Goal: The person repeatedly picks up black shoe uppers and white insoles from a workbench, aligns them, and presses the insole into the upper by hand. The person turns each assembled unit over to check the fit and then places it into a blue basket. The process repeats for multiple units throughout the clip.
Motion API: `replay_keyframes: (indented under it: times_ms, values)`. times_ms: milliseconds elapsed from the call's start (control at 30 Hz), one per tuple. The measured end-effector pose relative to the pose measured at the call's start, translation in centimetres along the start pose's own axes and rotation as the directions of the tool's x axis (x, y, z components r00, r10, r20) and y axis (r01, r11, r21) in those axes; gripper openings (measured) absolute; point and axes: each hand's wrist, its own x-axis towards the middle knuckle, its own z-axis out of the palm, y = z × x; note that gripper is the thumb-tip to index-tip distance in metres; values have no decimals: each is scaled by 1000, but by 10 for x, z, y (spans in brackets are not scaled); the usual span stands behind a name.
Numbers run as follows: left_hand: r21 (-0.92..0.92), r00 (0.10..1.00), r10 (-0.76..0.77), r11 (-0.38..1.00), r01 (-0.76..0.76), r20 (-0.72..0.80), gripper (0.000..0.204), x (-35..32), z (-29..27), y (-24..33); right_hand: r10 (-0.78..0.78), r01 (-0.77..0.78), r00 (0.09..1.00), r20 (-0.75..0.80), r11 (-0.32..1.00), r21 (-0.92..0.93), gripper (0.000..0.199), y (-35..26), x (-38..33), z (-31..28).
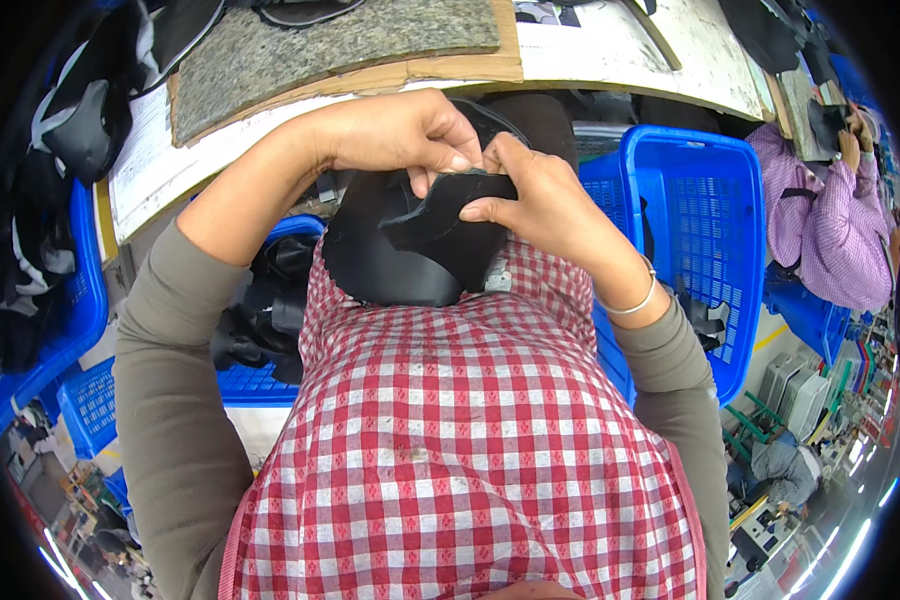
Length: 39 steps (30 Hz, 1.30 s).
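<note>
My right hand (560, 205) grips a black leather piece (445, 225) with a curved outline, like part of a shoe upper. The thumb lies on its face and the fingers go behind it. My left hand (410, 135) is closed, its thumb and fingertips pinched at the piece's upper edge, close to the right fingertips. Another smooth black leather piece (400, 275) lies beneath it on my lap, over the red checked apron (420, 430). Whether the two pieces are joined is hidden from me.
Beyond my hands stands a white work table (610, 60) with a speckled stone slab (340, 55). Blue plastic baskets holding black pieces flank me: a right basket (745, 240) and a left basket (90, 270). At far right, a person in a checked shirt (840, 230) works.
</note>
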Motion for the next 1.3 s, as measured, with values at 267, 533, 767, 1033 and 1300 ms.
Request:
replay_keyframes:
  times_ms: [267, 533, 767, 1033, 1300]
  values:
    - [-96, 971, -106, 992, 87, -213, 19, -4, 17, -8, -60, 58, 996, -66, 998, -26, 48, -1, 9, 4]
    - [687, 947, 278, 721, -93, -163, 19, -13, 31, 23, -29, 27, 996, -83, 999, -18, 39, 8, 7, 9]
    - [904, 571, 788, 390, -176, -229, 14, -14, 71, -13, -281, 277, 956, 82, 960, 49, 34, 4, 3, -17]
    - [742, 431, 721, 652, -157, -542, 23, -113, 91, 13, -555, 525, 826, -95, 820, -228, 24, -74, -9, -66]
    - [475, -87, 468, 872, -120, -880, 79, -177, 103, 48, -663, 589, 663, -348, 748, -305, 29, -148, 58, 22]
